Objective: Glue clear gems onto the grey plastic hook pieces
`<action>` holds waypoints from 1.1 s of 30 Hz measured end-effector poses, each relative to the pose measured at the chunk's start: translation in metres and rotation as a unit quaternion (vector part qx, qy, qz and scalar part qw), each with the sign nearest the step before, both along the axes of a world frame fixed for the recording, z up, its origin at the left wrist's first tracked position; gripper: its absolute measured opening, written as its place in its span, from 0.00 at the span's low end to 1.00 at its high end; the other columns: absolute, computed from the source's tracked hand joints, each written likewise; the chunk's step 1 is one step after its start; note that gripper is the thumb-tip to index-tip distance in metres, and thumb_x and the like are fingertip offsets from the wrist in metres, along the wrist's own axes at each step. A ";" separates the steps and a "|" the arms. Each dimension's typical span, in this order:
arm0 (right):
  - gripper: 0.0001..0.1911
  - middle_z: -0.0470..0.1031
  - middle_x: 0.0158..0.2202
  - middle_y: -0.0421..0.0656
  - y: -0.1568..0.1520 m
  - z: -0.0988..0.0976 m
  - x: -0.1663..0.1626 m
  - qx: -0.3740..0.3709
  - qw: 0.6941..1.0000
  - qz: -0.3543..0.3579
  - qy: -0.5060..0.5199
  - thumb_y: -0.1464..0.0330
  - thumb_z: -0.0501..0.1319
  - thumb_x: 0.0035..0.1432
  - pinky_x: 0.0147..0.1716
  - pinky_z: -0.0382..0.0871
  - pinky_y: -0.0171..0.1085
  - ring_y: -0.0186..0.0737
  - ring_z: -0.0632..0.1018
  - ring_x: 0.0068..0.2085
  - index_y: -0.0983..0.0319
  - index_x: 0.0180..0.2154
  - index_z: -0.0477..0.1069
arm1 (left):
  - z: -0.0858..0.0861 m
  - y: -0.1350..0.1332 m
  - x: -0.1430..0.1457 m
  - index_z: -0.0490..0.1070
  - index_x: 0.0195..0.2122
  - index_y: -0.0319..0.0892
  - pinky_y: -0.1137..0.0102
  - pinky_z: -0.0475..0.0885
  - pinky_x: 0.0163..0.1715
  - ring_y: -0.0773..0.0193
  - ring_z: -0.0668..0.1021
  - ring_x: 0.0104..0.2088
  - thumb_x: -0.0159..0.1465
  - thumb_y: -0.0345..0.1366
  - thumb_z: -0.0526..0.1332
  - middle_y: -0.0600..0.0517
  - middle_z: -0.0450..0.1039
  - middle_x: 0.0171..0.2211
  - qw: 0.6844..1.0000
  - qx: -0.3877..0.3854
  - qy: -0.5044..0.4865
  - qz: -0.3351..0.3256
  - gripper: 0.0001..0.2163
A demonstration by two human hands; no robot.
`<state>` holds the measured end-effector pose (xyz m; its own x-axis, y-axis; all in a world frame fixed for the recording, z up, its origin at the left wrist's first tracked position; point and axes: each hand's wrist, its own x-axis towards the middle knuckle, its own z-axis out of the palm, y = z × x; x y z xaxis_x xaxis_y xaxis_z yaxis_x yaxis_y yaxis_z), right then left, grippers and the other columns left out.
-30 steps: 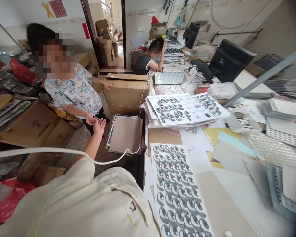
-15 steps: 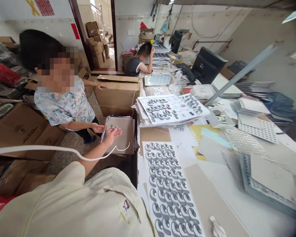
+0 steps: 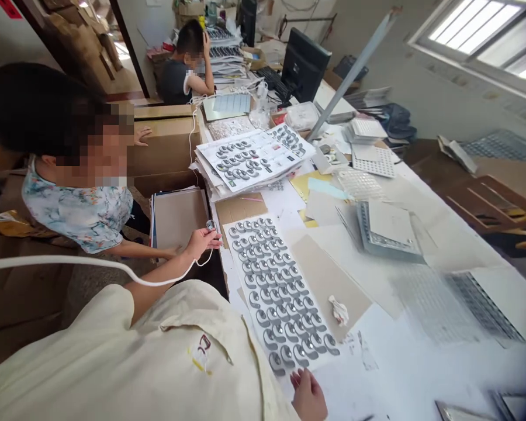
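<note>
My left hand (image 3: 203,244) is over the table's left edge, its thumb and fingers pinching a small shiny round metal piece (image 3: 210,224). A white cord (image 3: 127,268) crosses in front of my left forearm. On the table lies a long white sheet (image 3: 256,316) with rows of grey curved shapes (image 3: 274,275), each with a shiny round dome. My right hand (image 3: 307,394) rests at the sheet's near end with its fingers curled; whatever they may hold is hidden.
A co-worker (image 3: 76,210) stands at my left beside cardboard boxes (image 3: 162,137). Another person (image 3: 182,73) sits at the far end. Stacked printed sheets (image 3: 249,164), a grey board (image 3: 319,275), a crumpled white scrap (image 3: 338,311) and a grey tray stack (image 3: 388,231) are on the table.
My view has swung right. My left hand has moved from beside the co-worker's hand to the table edge, with the metal piece now visible. My right hand has come into view.
</note>
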<state>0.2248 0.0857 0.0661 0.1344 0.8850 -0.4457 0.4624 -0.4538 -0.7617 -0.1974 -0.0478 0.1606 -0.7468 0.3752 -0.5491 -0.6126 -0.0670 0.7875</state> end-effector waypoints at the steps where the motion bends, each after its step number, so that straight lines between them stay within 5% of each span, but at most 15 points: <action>1: 0.18 0.73 0.27 0.48 0.000 -0.002 -0.002 -0.003 1.000 -0.011 0.006 0.46 0.62 0.40 0.34 0.76 0.54 0.54 0.78 0.27 0.51 0.26 0.67 | -0.002 0.001 0.000 0.70 0.38 0.33 0.68 0.77 0.29 0.60 0.81 0.27 0.62 0.29 0.64 0.41 0.78 0.36 1.000 -0.006 -0.004 -0.006 0.06; 8: 0.23 0.74 0.27 0.44 0.006 0.004 -0.040 -0.026 0.998 0.014 0.060 0.50 0.67 0.37 0.34 0.77 0.49 0.44 0.75 0.26 0.59 0.30 0.71 | -0.016 0.013 0.025 0.68 0.39 0.35 0.71 0.75 0.29 0.65 0.80 0.26 0.63 0.30 0.63 0.44 0.78 0.36 0.993 -0.051 -0.054 -0.093 0.06; 12: 0.26 0.76 0.34 0.44 -0.001 0.023 -0.097 -0.057 0.986 0.106 0.119 0.49 0.66 0.44 0.35 0.75 0.39 0.37 0.75 0.30 0.63 0.37 0.73 | -0.022 0.025 0.079 0.70 0.35 0.34 0.70 0.73 0.25 0.61 0.80 0.24 0.58 0.35 0.68 0.43 0.78 0.34 0.965 -0.052 -0.124 -0.224 0.11; 16: 0.29 0.77 0.40 0.48 -0.020 0.047 -0.152 -0.114 0.944 0.240 0.197 0.49 0.64 0.50 0.38 0.74 0.39 0.40 0.77 0.38 0.64 0.45 0.72 | -0.023 0.025 0.116 0.74 0.32 0.32 0.69 0.71 0.24 0.61 0.79 0.22 0.49 0.37 0.73 0.43 0.78 0.31 0.926 -0.031 -0.169 -0.336 0.15; 22: 0.25 0.78 0.33 0.45 -0.036 0.051 -0.181 -0.188 0.915 0.289 0.211 0.52 0.69 0.43 0.39 0.74 0.41 0.39 0.77 0.34 0.64 0.38 0.75 | -0.029 0.005 0.116 0.75 0.29 0.33 0.71 0.70 0.28 0.64 0.77 0.23 0.42 0.45 0.75 0.48 0.77 0.27 0.908 -0.030 -0.169 -0.382 0.21; 26: 0.28 0.77 0.30 0.44 -0.042 0.045 -0.187 -0.210 0.910 0.280 0.223 0.48 0.68 0.42 0.34 0.74 0.41 0.38 0.76 0.30 0.64 0.36 0.75 | -0.034 -0.002 0.114 0.75 0.30 0.34 0.71 0.71 0.29 0.65 0.77 0.25 0.46 0.48 0.72 0.49 0.77 0.28 0.910 -0.040 -0.151 -0.384 0.21; 33: 0.25 0.77 0.31 0.44 -0.044 0.044 -0.194 -0.172 0.922 0.278 0.206 0.47 0.65 0.45 0.34 0.74 0.38 0.37 0.76 0.32 0.63 0.31 0.74 | -0.041 -0.005 0.104 0.73 0.33 0.35 0.72 0.69 0.24 0.64 0.77 0.25 0.47 0.45 0.72 0.48 0.75 0.27 0.908 -0.089 -0.093 -0.400 0.20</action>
